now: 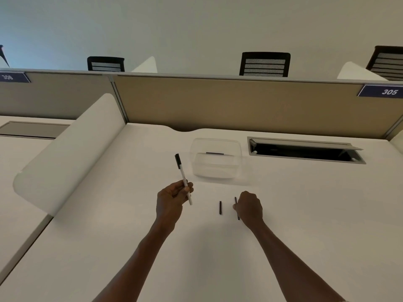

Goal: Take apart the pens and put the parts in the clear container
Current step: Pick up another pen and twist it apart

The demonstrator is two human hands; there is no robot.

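Pen tilts upright, pinched in raised left hand; right hand fingers close on black piece at bench.

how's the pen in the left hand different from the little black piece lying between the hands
The pen is long, white-barrelled with a black cap; the black piece is short and all dark. The pen is held tilted above the desk by the left hand; the piece lies flat, untouched. Both are slim, and outside the clear container.
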